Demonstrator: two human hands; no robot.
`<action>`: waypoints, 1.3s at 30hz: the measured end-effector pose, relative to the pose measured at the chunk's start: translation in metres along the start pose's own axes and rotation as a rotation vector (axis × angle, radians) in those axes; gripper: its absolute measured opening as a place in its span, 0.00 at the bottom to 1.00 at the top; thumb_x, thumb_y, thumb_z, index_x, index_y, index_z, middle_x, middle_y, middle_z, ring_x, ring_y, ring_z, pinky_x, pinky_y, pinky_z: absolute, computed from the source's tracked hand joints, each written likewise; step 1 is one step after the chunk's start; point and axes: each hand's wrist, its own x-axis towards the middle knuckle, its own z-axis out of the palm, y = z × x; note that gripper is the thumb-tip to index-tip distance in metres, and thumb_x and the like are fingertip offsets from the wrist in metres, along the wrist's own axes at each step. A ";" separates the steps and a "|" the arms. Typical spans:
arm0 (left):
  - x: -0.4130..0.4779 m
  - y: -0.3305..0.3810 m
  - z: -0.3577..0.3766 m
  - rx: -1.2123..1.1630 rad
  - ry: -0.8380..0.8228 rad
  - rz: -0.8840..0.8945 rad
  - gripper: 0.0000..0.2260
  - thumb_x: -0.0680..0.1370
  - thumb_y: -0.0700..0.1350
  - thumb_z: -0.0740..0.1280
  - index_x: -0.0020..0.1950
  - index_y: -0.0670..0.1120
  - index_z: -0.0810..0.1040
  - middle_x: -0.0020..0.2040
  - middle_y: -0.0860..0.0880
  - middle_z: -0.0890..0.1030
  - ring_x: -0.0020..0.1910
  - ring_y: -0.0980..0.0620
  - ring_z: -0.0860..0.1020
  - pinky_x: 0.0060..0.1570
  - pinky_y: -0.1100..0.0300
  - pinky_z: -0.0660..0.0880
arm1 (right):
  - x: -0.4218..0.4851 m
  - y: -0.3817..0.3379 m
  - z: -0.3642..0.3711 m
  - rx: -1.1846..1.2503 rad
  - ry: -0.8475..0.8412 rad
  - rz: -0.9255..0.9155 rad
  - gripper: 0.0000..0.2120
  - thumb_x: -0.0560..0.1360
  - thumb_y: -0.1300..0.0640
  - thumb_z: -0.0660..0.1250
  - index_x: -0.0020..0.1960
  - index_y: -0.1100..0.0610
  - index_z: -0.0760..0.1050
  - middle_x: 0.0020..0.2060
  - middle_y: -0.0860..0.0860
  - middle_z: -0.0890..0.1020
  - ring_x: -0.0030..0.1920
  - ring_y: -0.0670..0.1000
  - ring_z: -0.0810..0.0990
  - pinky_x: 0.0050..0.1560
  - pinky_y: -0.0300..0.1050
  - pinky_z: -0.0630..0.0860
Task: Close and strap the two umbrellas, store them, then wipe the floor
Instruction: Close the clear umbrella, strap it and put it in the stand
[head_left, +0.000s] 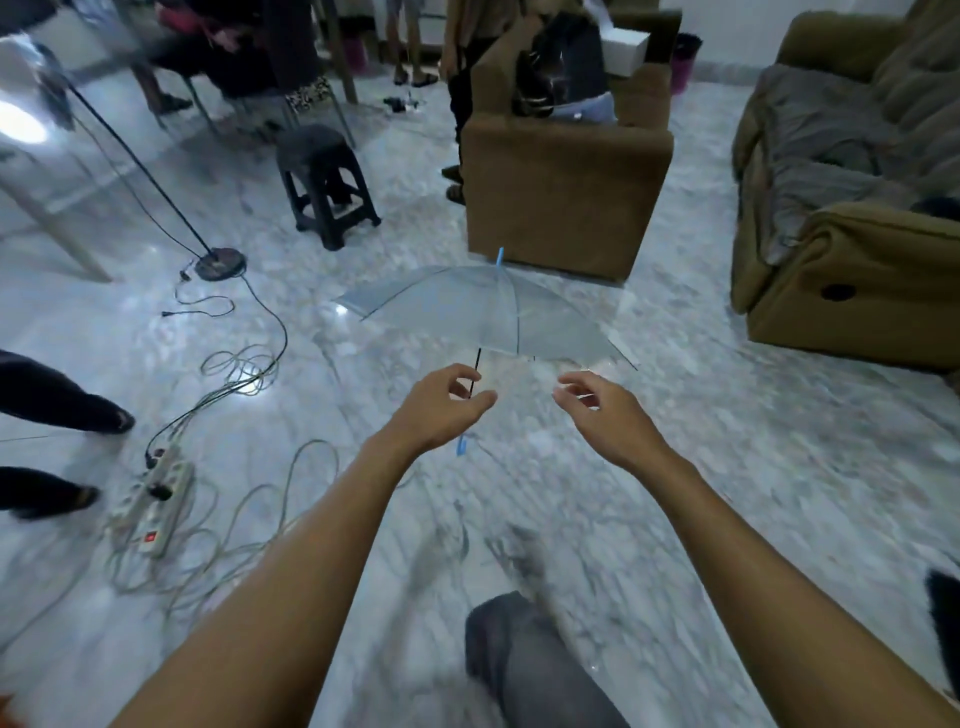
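An open transparent umbrella (483, 312) lies tilted on the marble floor, with its blue tip (500, 258) pointing towards the armchair. Its thin black shaft (476, 361) runs back to a blue handle (461, 446) under my left wrist. My left hand (441, 405) is at the shaft with the fingers and thumb curved round it, and a gap still shows between them. My right hand (605, 410) hovers with relaxed fingers just short of the canopy's near rim, holding nothing. A blurred translucent shape (36, 119) fills the upper left; I cannot tell what it is.
A brown armchair (566, 182) stands behind the umbrella and a sofa (852, 249) at right. A black stool (324, 182), a lamp base (220, 263), a power strip (156, 504) and loose cables lie at left. People's legs (62, 400) stand at the left edge.
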 end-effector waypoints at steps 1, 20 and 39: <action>0.013 -0.008 -0.002 -0.014 -0.007 -0.015 0.15 0.75 0.56 0.70 0.58 0.53 0.78 0.50 0.50 0.80 0.46 0.52 0.79 0.41 0.64 0.71 | 0.012 0.003 0.009 0.024 -0.012 0.016 0.15 0.78 0.42 0.65 0.61 0.47 0.77 0.53 0.44 0.82 0.53 0.46 0.80 0.56 0.48 0.78; 0.398 -0.313 0.110 -0.061 -0.163 -0.311 0.15 0.78 0.51 0.67 0.64 0.49 0.75 0.56 0.45 0.79 0.48 0.47 0.78 0.46 0.54 0.76 | 0.324 0.238 0.284 0.147 -0.160 0.336 0.18 0.80 0.46 0.64 0.67 0.52 0.75 0.62 0.52 0.79 0.59 0.52 0.79 0.57 0.44 0.73; 0.658 -0.431 0.250 -0.251 -0.037 0.022 0.16 0.81 0.47 0.62 0.68 0.42 0.73 0.49 0.44 0.79 0.42 0.45 0.79 0.47 0.52 0.78 | 0.500 0.411 0.413 0.063 0.008 0.211 0.22 0.80 0.44 0.62 0.71 0.51 0.71 0.67 0.51 0.76 0.63 0.54 0.77 0.61 0.47 0.73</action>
